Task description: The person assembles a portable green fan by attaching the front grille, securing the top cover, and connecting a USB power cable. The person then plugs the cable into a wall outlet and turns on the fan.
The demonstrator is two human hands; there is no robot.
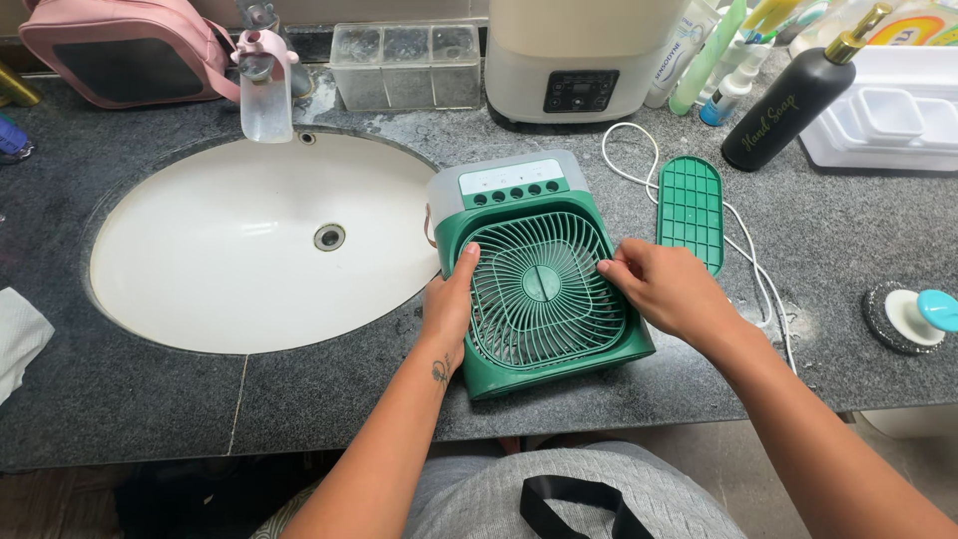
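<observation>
My left hand [446, 309] grips the green fan's [539, 284] left edge, thumb on its grille. My right hand [667, 287] pinches the grille's right rim, fingers curled. The fan lies on the tabletop [150, 394] beside the sink [249, 245].

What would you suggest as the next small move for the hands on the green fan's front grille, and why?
Probably a gentle pull or twist of the grille with both hands. The left hand braces the green fan at its left edge, thumb on the grille, and the right hand has its fingers pinched on the grille's right rim. A separate green grid panel already lies beside it on the counter.
</observation>
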